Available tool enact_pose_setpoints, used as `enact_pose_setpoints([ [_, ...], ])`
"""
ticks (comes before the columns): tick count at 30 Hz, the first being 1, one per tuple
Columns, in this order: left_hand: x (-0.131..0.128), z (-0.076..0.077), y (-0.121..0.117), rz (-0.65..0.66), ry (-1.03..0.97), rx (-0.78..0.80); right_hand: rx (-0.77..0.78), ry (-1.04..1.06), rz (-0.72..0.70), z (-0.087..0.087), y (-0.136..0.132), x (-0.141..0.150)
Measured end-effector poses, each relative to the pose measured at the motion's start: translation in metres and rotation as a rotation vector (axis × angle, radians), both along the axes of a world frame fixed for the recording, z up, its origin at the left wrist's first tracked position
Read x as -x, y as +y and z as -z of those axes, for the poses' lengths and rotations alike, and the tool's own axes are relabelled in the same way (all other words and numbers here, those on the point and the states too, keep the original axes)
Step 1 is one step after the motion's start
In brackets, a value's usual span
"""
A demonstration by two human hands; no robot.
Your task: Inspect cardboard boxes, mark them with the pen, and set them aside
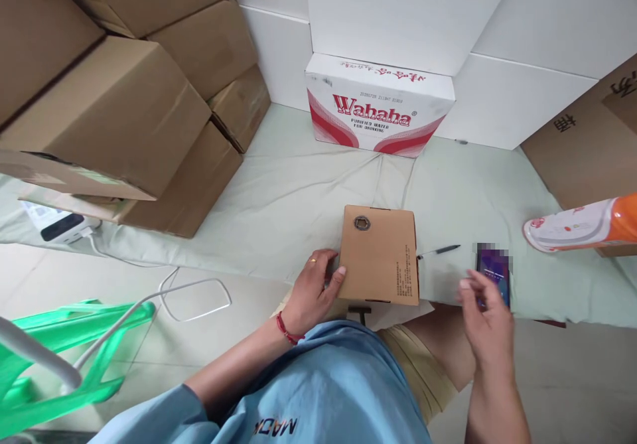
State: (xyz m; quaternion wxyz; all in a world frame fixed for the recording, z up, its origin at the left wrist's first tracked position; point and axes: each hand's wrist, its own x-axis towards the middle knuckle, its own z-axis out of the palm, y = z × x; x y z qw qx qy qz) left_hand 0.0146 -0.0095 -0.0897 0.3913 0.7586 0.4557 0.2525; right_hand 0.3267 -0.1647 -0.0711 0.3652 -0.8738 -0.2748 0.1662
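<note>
A small brown cardboard box (378, 258) lies at the front edge of the cloth-covered surface, with a round dark ring-shaped mark near its top left corner and fine print at the lower right. My left hand (318, 285) holds the box at its left side, thumb by the edge and fingers bent against it. Just over the lower part of a phone (490, 265) with a lit screen is my right hand (485, 314), its fingers loosely bent and nothing visible in them. Between box and phone lies a dark pen (440, 251).
A white and red Wahaha water carton (378, 105) stands against the wall. Large cardboard boxes (114, 112) are stacked at the left, near a white power strip (64, 225) with a cable. An orange and white package (577, 225) lies right; a green stool (74, 358) stands lower left.
</note>
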Motion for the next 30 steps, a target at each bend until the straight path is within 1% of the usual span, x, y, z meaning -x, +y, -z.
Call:
enact_pose_setpoints([
  [1, -0.003, -0.001, 0.001, 0.005, 0.001, 0.031, 0.002, 0.171, -0.093, -0.002, 0.003, 0.015],
  [2, -0.005, -0.002, 0.001, 0.006, 0.0, 0.065, 0.001, 0.289, -0.19, -0.004, 0.007, 0.03],
  [3, -0.007, -0.003, 0.002, 0.002, 0.0, 0.095, -0.012, 0.339, -0.274, -0.004, 0.011, 0.043],
  [5, -0.007, -0.005, 0.004, -0.025, 0.009, 0.13, -0.058, 0.332, -0.389, -0.002, 0.019, 0.064],
  [7, -0.005, -0.008, 0.007, -0.049, -0.004, 0.153, -0.088, 0.344, -0.416, 0.001, 0.025, 0.074],
  [9, 0.0, -0.012, 0.012, -0.052, -0.071, 0.215, -0.1, 0.446, -0.391, 0.004, 0.028, 0.075],
  [11, 0.004, -0.019, 0.017, -0.05, -0.168, 0.308, -0.114, 0.554, -0.351, 0.006, 0.028, 0.072],
  [14, 0.006, -0.025, 0.023, -0.045, -0.313, 0.51, -0.142, 0.653, -0.312, 0.006, 0.029, 0.069],
  [16, 0.001, -0.025, 0.023, -0.051, -0.41, 0.638, -0.17, 0.712, -0.281, 0.004, 0.031, 0.073],
  [17, -0.002, -0.023, 0.022, -0.063, -0.452, 0.671, -0.19, 0.744, -0.256, 0.003, 0.034, 0.076],
  [19, -0.011, -0.019, 0.016, -0.081, -0.51, 0.672, -0.237, 0.79, -0.174, -0.002, 0.041, 0.082],
  [21, -0.02, -0.014, 0.01, -0.02, -0.532, 0.637, -0.281, 0.79, -0.079, -0.007, 0.049, 0.081],
  [23, -0.027, -0.011, 0.007, 0.088, -0.51, 0.569, -0.336, 0.755, 0.003, -0.014, 0.059, 0.065],
  [25, -0.029, -0.008, 0.009, 0.152, -0.444, 0.453, -0.427, 0.711, 0.082, -0.022, 0.073, 0.03],
  [27, -0.025, -0.004, 0.016, 0.135, -0.345, 0.312, -0.548, 0.642, 0.2, -0.031, 0.093, -0.022],
  [28, -0.021, -0.002, 0.021, 0.109, -0.294, 0.248, -0.577, 0.582, 0.283, -0.035, 0.106, -0.051],
  [29, -0.016, 0.002, 0.025, 0.077, -0.251, 0.194, -0.566, 0.511, 0.345, -0.04, 0.119, -0.08],
  [30, -0.01, 0.005, 0.029, 0.041, -0.216, 0.152, -0.56, 0.454, 0.376, -0.044, 0.133, -0.109],
])
